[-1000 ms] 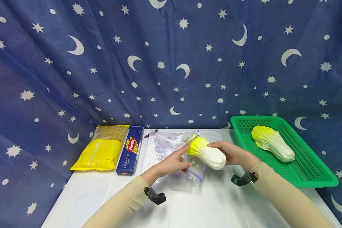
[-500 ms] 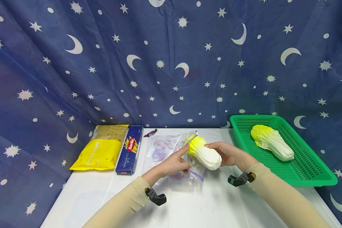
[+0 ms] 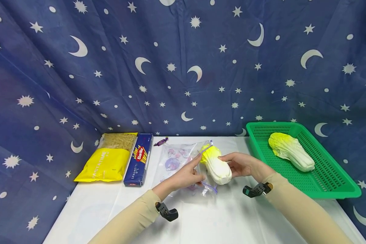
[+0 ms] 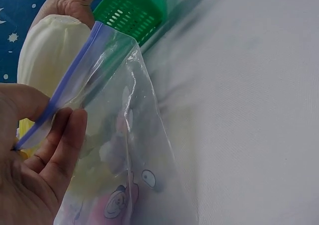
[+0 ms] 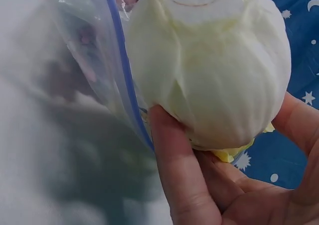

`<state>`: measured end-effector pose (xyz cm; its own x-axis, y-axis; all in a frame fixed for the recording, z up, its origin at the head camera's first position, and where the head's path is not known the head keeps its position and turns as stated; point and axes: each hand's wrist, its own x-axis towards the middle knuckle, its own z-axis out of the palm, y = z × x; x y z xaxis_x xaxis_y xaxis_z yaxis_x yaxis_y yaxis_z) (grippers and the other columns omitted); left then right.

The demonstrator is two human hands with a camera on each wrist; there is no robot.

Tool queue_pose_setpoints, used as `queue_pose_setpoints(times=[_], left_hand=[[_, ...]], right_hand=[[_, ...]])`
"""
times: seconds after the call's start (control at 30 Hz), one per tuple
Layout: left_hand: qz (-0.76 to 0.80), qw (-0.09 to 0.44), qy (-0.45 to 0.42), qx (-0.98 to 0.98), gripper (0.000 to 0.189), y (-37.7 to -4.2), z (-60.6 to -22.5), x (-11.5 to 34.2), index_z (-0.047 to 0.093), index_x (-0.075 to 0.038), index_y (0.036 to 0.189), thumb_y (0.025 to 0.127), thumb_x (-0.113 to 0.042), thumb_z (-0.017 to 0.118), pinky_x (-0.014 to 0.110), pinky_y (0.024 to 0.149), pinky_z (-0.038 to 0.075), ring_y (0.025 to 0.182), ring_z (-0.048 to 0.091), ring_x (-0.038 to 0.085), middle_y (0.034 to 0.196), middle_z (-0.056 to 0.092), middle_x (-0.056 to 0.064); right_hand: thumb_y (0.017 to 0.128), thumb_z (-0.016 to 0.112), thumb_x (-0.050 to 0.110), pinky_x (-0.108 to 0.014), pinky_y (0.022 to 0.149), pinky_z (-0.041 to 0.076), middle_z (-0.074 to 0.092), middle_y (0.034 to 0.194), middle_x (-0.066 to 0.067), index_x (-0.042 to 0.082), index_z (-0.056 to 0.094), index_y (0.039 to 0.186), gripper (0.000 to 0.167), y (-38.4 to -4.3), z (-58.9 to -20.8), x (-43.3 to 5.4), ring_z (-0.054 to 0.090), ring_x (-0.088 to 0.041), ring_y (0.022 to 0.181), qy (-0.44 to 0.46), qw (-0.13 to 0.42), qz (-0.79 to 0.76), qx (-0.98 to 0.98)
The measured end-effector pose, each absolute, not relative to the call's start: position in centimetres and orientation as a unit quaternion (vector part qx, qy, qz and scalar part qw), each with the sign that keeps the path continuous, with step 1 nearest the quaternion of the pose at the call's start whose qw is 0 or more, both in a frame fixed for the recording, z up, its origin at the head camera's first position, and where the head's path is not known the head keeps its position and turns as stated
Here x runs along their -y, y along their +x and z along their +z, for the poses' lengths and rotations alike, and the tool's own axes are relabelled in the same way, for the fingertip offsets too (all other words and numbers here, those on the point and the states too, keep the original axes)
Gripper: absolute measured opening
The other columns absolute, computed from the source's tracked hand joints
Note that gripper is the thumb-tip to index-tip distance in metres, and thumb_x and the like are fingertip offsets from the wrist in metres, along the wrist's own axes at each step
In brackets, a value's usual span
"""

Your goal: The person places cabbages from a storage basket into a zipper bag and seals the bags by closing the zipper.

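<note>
A clear zip bag (image 3: 174, 162) with purple and pink prints and a purple zip edge lies mid-table, its mouth facing right. My left hand (image 3: 184, 176) pinches that zip edge between thumb and fingers, as the left wrist view also shows. A napa cabbage (image 3: 218, 169), white with yellow leaves, stands at the mouth of the bag, leafy end at the opening. My right hand (image 3: 244, 165) grips it from the right side, and in the right wrist view fingers (image 5: 179, 160) curl under the white base (image 5: 214, 75). How deep the leaves sit in the bag is hard to tell.
A green basket (image 3: 332, 195) on the right holds another napa cabbage (image 3: 291, 151). At the left lie a yellow pasta bag (image 3: 106, 162) and a blue spaghetti box (image 3: 138, 161). A purple wrapped candy (image 3: 161, 141) lies behind the zip bag. A starry curtain (image 3: 183, 67) hangs behind.
My right hand has moved left with the cabbage, whose white base has swung left and toward me. My left hand stays on the bag's edge. The wrapped candy now shows fully behind the bag.
</note>
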<state>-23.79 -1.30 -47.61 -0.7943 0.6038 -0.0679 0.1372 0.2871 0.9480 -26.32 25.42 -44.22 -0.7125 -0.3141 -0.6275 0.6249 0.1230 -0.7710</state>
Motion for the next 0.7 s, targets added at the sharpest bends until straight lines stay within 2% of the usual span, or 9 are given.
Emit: queue_pose_setpoints(times=[0.13,0.2,0.3,0.37,0.43,0.5,0.57,0.6,0.7], left_hand=[[0.549,0.214,0.236,-0.773,0.093,-23.6,-47.7,1.1,0.015,-0.019,0.166,0.093,-0.009,0.072,0.051,0.066,0.060,0.082,0.071,0.040,0.161,0.036,0.012],[0.553,0.213,0.235,-0.770,0.094,-23.4,-47.8,0.9,0.015,-0.021,0.166,0.092,-0.007,0.072,0.052,0.066,0.060,0.082,0.071,0.040,0.170,0.015,0.006],[0.558,0.215,0.239,-0.765,0.097,-23.2,-47.8,0.7,0.013,-0.022,0.166,0.091,-0.004,0.071,0.051,0.068,0.060,0.081,0.071,0.036,0.171,0.005,0.004],[0.563,0.216,0.238,-0.762,0.098,-23.1,-47.8,0.5,0.013,-0.020,0.166,0.089,-0.003,0.071,0.048,0.069,0.059,0.079,0.071,0.032,0.169,0.016,0.006],[0.568,0.221,0.237,-0.757,0.098,-23.0,-47.7,0.5,0.012,-0.018,0.166,0.089,-0.002,0.070,0.041,0.067,0.057,0.075,0.068,0.028,0.153,0.046,0.015],[0.575,0.229,0.237,-0.749,0.099,-22.9,-47.6,0.5,0.010,-0.016,0.166,0.088,-0.001,0.069,0.035,0.063,0.053,0.071,0.065,0.027,0.120,0.067,0.019],[0.582,0.240,0.236,-0.740,0.099,-22.9,-47.5,0.5,0.008,-0.014,0.166,0.088,0.000,0.068,0.032,0.061,0.048,0.071,0.063,0.027,0.087,0.071,0.019],[0.587,0.245,0.235,-0.735,0.100,-22.9,-47.5,0.5,0.008,-0.013,0.166,0.088,0.000,0.068,0.032,0.062,0.048,0.072,0.064,0.029,0.080,0.070,0.020],[0.602,0.258,0.228,-0.721,0.100,-22.9,-47.4,0.5,0.007,-0.013,0.166,0.088,0.001,0.067,0.034,0.068,0.054,0.078,0.069,0.033,0.079,0.071,0.016]], right_hand=[[0.100,0.064,0.030,-0.035,0.075,0.062,0.068,0.103,-0.016,-0.002,0.055,0.127,0.042,-26.6,-44.2,-25.5,0.072,-0.023,0.086,0.122,0.360,-0.655,-0.653],[0.101,0.063,0.029,-0.036,0.076,0.062,0.068,0.102,-0.016,-0.002,0.056,0.126,0.040,-26.8,-44.3,-25.4,0.072,-0.023,0.086,0.125,0.357,-0.661,-0.648],[0.102,0.062,0.028,-0.039,0.080,0.061,0.068,0.103,-0.017,-0.003,0.057,0.124,0.038,-26.9,-44.4,-25.2,0.071,-0.025,0.089,0.121,0.357,-0.669,-0.641],[0.102,0.062,0.027,-0.041,0.081,0.061,0.068,0.105,-0.017,-0.002,0.058,0.124,0.037,-27.0,-44.6,-25.0,0.071,-0.026,0.090,0.121,0.355,-0.671,-0.639],[0.102,0.062,0.026,-0.042,0.082,0.061,0.067,0.106,-0.018,-0.002,0.058,0.124,0.036,-26.9,-44.7,-24.8,0.071,-0.027,0.091,0.124,0.355,-0.669,-0.641],[0.101,0.063,0.025,-0.043,0.081,0.061,0.067,0.107,-0.019,-0.002,0.057,0.125,0.037,-26.9,-44.8,-24.6,0.071,-0.027,0.091,0.133,0.354,-0.668,-0.641],[0.102,0.062,0.026,-0.042,0.081,0.061,0.066,0.108,-0.020,-0.003,0.055,0.127,0.039,-26.8,-44.9,-24.5,0.071,-0.027,0.090,0.135,0.353,-0.664,-0.645],[0.102,0.062,0.026,-0.042,0.081,0.061,0.065,0.108,-0.020,-0.003,0.054,0.128,0.040,-26.8,-44.9,-24.4,0.071,-0.027,0.090,0.137,0.352,-0.662,-0.647],[0.102,0.063,0.027,-0.040,0.079,0.062,0.065,0.107,-0.021,-0.005,0.053,0.130,0.043,-26.8,-45.0,-24.1,0.071,-0.027,0.089,0.134,0.347,-0.652,-0.661]])
